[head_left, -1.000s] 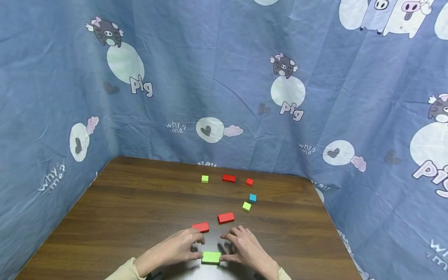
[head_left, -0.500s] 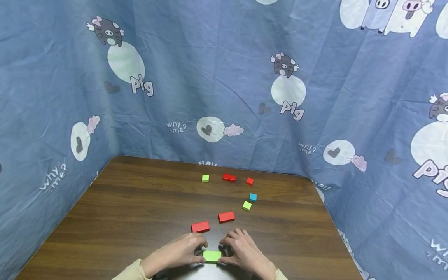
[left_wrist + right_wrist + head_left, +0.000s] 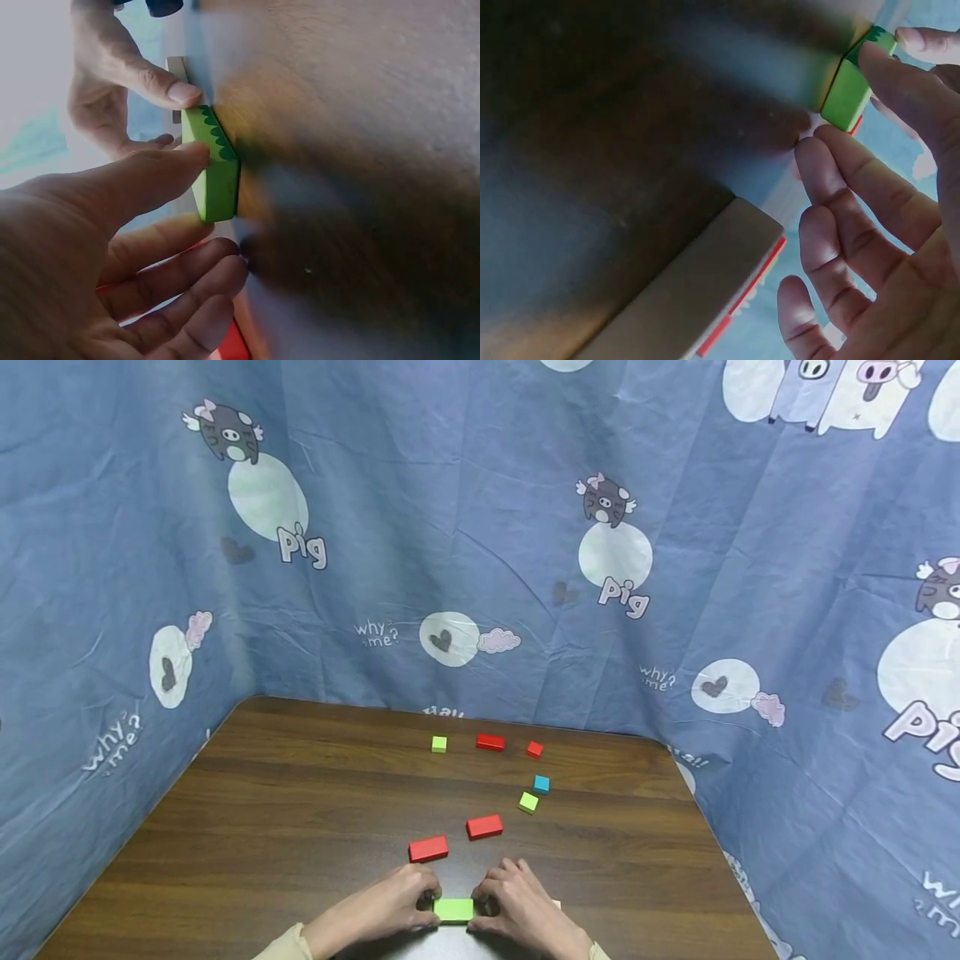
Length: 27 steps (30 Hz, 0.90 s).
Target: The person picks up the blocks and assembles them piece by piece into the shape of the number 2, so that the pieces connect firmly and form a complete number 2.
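Observation:
A bright green rectangular block [image 3: 453,910] lies on the table near its front edge, between both hands. My left hand [image 3: 386,906] pinches its left end; in the left wrist view the thumb [image 3: 191,155] presses the face with dark green scallops and the index finger [image 3: 187,229] meets the opposite side. At the right end, my right hand [image 3: 517,906] pinches it between thumb [image 3: 885,64] and index finger [image 3: 855,161]. The other fingers of both hands are loosely bent. Just beyond the left hand lies a red block [image 3: 428,849], with another red block [image 3: 484,827] farther right.
A pale block [image 3: 697,277] stands beside the right hand, mostly hidden in the head view. Farther back are a lime cube [image 3: 528,802], a blue cube [image 3: 542,784], a small red block [image 3: 535,749], a long red block [image 3: 491,742] and another lime cube [image 3: 439,744].
Both hands have come in closer around the green block, their raised fingers lowering toward its ends. The left hand no longer covers part of the nearer red block. The pale block's corner now shows.

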Each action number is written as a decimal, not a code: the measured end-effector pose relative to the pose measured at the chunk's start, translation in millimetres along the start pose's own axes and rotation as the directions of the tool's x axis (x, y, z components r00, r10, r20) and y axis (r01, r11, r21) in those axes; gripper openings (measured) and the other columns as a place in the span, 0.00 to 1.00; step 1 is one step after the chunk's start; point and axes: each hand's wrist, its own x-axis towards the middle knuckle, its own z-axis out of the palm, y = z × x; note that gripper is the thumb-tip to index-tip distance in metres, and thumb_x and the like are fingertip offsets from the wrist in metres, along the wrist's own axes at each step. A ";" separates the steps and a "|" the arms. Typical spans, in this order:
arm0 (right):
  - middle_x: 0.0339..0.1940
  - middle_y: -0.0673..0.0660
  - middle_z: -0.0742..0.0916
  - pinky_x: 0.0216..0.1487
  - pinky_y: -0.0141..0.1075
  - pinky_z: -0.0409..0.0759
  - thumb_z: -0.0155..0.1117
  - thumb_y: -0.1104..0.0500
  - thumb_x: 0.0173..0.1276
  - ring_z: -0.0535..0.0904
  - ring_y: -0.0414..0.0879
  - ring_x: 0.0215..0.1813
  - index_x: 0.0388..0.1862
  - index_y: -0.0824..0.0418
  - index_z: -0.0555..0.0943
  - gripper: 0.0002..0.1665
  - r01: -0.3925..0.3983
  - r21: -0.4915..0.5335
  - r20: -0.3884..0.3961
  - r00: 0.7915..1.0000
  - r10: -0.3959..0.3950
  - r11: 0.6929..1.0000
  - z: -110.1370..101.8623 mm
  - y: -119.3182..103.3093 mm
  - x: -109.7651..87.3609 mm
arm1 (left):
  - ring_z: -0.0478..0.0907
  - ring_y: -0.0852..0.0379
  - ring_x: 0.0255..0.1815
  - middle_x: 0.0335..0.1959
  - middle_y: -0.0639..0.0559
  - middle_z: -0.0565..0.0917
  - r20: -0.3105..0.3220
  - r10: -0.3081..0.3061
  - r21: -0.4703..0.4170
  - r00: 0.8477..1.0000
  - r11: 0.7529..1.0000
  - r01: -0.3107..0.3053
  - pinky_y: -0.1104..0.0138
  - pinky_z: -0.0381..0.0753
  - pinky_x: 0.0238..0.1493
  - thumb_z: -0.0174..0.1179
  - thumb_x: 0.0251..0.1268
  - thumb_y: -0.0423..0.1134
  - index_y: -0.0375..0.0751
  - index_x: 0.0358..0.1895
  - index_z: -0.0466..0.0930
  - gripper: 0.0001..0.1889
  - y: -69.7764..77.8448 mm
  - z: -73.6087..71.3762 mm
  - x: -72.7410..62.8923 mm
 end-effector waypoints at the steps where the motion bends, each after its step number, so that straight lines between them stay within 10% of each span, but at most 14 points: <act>1: 0.31 0.38 0.82 0.37 0.27 0.59 0.69 0.36 0.55 0.68 0.32 0.36 0.36 0.47 0.85 0.19 0.004 -0.001 -0.004 1.000 -0.004 1.000 0.7 0.0 -0.4 | 0.66 0.73 0.27 0.25 0.63 0.77 -0.008 -0.002 -0.007 1.000 1.000 0.002 0.76 0.69 0.29 0.73 0.48 0.42 0.44 0.31 0.82 0.11 -0.5 0.2 -1.1; 27: 0.32 0.39 0.83 0.38 0.29 0.62 0.69 0.39 0.57 0.68 0.32 0.36 0.37 0.48 0.85 0.17 -0.017 0.036 -0.015 1.000 0.017 0.999 3.4 2.9 -2.0 | 0.70 0.76 0.28 0.26 0.64 0.80 -0.043 -0.115 -0.274 0.992 0.957 0.099 0.76 0.72 0.29 0.69 0.53 0.37 0.41 0.37 0.86 0.08 0.3 11.2 -1.9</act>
